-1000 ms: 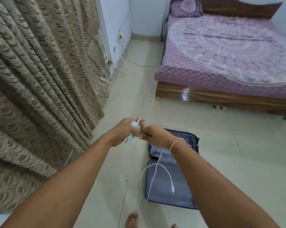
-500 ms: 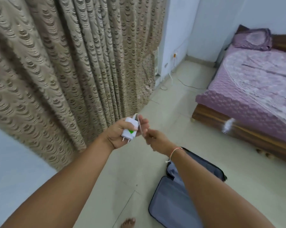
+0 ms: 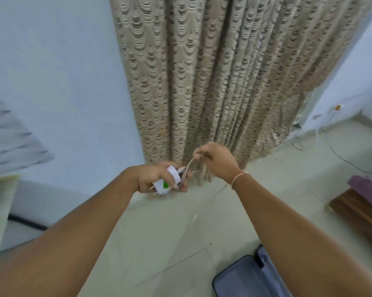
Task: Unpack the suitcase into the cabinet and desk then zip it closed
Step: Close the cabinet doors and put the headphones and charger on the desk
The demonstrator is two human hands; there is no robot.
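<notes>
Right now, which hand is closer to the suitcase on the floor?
Right. The right hand is up and slightly left of the suitcase; the left hand, gripping the charger, is farther left.

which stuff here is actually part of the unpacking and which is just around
Part of the job:
- white charger, in left hand
- its cable, pinched by right hand
- blue suitcase, open on the floor

Just around:
- curtain
- bed
- wall cord

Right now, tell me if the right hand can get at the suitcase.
Probably not at once: the right hand is pinching the cable up by the charger, and the suitcase lies low on the floor.
</notes>
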